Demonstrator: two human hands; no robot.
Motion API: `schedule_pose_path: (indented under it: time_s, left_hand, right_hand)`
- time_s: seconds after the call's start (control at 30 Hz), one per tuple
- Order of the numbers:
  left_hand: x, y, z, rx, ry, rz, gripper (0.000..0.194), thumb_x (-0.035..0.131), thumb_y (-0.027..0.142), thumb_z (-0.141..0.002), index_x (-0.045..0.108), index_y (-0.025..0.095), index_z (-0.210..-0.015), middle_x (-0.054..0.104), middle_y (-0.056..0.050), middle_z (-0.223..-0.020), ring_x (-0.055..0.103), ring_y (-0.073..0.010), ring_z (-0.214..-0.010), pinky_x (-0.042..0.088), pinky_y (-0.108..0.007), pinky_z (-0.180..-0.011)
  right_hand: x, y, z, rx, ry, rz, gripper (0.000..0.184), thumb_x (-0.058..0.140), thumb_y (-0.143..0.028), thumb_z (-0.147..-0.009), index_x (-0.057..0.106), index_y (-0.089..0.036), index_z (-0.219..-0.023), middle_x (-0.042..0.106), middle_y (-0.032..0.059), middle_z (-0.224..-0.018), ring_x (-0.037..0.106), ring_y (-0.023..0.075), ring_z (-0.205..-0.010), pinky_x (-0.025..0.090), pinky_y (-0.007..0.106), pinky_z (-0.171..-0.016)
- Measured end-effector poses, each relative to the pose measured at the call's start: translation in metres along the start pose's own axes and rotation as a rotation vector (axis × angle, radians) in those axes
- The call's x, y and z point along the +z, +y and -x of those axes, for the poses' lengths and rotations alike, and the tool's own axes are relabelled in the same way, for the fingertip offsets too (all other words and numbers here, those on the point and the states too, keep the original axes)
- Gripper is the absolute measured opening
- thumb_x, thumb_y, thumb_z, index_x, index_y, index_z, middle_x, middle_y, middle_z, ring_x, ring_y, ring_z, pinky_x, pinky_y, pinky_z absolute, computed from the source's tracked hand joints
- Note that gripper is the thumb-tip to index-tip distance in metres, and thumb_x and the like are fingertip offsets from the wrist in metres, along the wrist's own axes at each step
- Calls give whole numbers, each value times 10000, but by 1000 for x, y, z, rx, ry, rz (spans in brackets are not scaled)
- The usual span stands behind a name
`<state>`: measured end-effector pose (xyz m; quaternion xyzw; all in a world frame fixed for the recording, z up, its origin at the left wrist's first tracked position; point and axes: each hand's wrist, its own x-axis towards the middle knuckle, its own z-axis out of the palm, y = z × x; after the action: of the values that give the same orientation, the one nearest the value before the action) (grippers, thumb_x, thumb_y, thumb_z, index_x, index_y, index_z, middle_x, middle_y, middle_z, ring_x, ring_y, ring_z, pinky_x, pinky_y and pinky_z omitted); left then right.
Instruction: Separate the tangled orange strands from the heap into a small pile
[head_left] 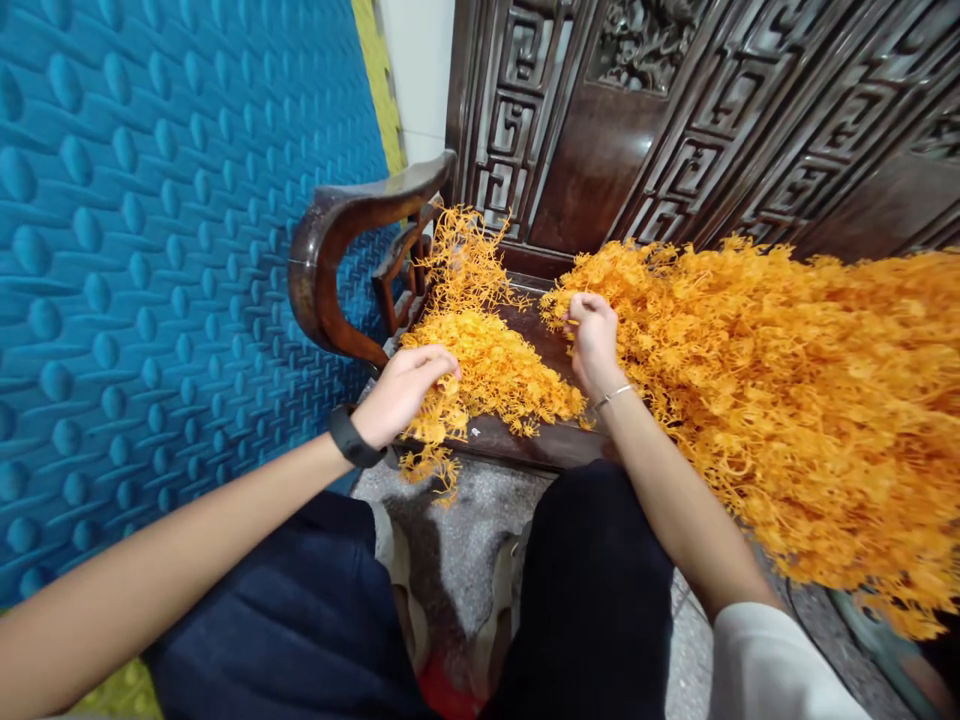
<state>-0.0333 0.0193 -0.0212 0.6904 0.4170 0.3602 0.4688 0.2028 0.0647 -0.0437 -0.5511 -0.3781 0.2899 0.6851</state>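
Note:
My left hand [411, 390] is closed on a bunch of orange, branching plastic-like sprigs [433, 435], which hang below the fingers past the seat's front edge. Just beyond it, a smaller heap of the same orange sprigs [495, 365] lies on the dark wooden seat [551, 335]. My right hand [594, 340] has its fingers curled in at the left end of a large orange pile [787, 390]. Whatever its fingertips pinch, if anything, I cannot make out. A looser, spikier orange clump [469, 260] sits at the back left of the seat.
A curved wooden armrest [319, 250] rises left of the smaller heap. Behind stands the carved wooden backrest [592, 160]. Blue textured foam mat [150, 250] covers the left side. My knees [600, 560] are close to the seat's front, above a speckled grey floor [457, 530].

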Motion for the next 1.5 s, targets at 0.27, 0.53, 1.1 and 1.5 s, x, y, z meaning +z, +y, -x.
schedule_pose_path:
  time_s: [0.27,0.53,1.1,1.5]
  left_hand:
    - [-12,-10,-2,5,-81,-30,233,504,325,-798,632,149,-711,661,-28,-810,584,-155,-826,432,-302,-821]
    - [-14,-10,-5,-6,-102,-29,256,521,344,-804,673,142,-848,682,-56,-958,590,-168,-889,485,-265,-696]
    - [-31,-12,-1,-2,-133,-97,270,545,351,-752,699,130,-769,704,-58,-817,601,-137,-693,490,-238,-612]
    - [-36,-13,-1,-7,-135,-71,267,561,357,-737,700,131,-763,695,-36,-765,549,-116,-624,463,-224,-593]
  right_hand:
    - [0,20,7,-24,-494,173,295,734,-319,-588,521,-194,-750,524,-42,-638,442,84,-550,369,246,-560]
    - [-8,17,-1,-319,-499,421,146,694,-310,-670,615,-187,-658,487,-9,-719,382,97,-578,353,286,-616]
    - [17,30,16,-446,-500,987,390,585,-173,-748,535,-163,-1135,531,126,-1194,458,274,-1087,347,418,-906]
    - [50,48,10,-377,-605,1174,425,307,-287,-912,478,-127,-1266,571,157,-1201,503,284,-1105,390,397,-925]
